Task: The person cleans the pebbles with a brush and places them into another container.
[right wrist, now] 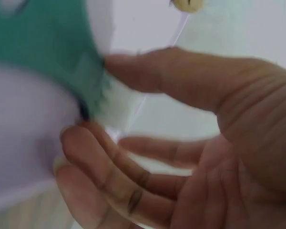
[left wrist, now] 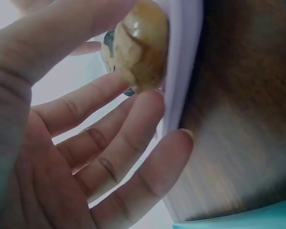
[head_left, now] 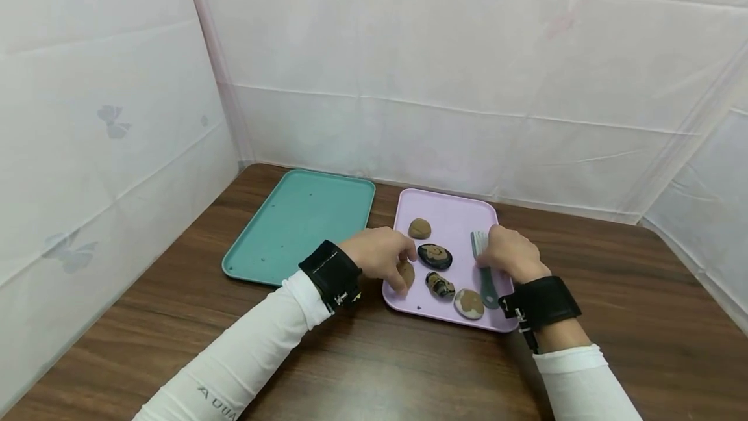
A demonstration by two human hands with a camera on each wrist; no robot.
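Left hand [head_left: 380, 258]: I saw it pinch a brown stone [head_left: 406, 273] at the pink tray's [head_left: 450, 213] near-left edge.
Right hand [head_left: 511, 255]: I saw thumb and fingers closing round the brush [head_left: 484, 265], which lay on the tray's right side.
Teal tray [head_left: 298, 219]: just left.

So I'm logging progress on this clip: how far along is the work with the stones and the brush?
Early on, it seems. Nothing looks finished: the teal tray holds no stones, and all five sit on the pink tray. In hand: the left hand pinches a tan stone at the pink tray's near left edge, and the right hand closes on the brush. Left untouched: the other four stones, including the dark stone.
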